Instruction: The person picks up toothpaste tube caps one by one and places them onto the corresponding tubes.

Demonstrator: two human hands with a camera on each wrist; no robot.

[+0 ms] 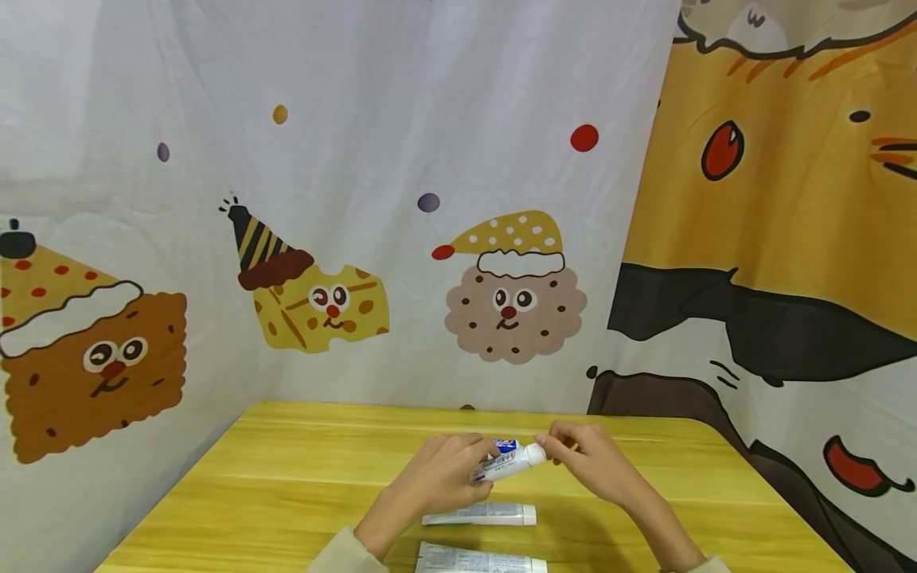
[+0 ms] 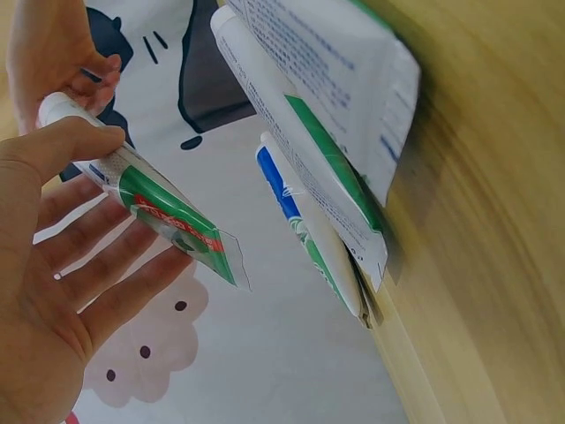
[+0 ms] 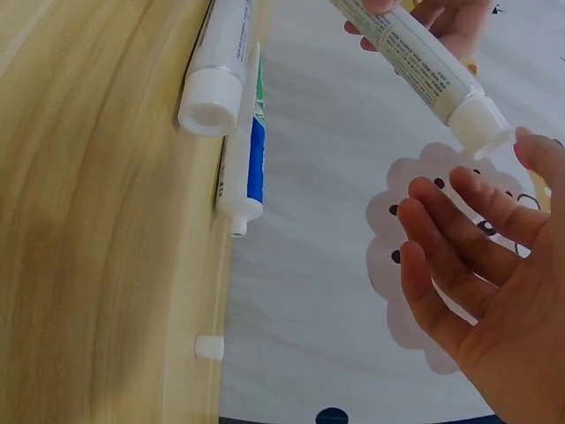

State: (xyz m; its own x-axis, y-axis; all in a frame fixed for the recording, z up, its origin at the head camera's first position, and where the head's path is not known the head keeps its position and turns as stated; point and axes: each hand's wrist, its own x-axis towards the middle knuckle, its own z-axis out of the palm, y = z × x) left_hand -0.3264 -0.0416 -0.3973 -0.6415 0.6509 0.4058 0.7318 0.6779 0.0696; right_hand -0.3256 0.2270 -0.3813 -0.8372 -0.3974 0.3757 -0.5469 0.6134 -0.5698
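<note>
My left hand (image 1: 444,469) holds a white toothpaste tube (image 1: 510,463) between thumb and fingers, above the table. Green and red print shows on its flat end in the left wrist view. The tube's white cap (image 3: 479,126) points toward my right hand (image 3: 494,256). In the right wrist view, the fingers of that hand are spread and relaxed, with thumb and index close by the cap; whether they touch it is unclear. An uncapped toothpaste tube (image 3: 237,168) with a blue band lies beyond, its nozzle bare. A small white cap (image 3: 209,347) lies on the table.
Two more toothpaste tubes lie on the wooden table (image 1: 286,477): a middle tube (image 1: 487,515) below my hands and a nearer tube (image 1: 480,560) at the bottom of the head view. A cartoon-printed curtain (image 1: 401,119) hangs behind the table.
</note>
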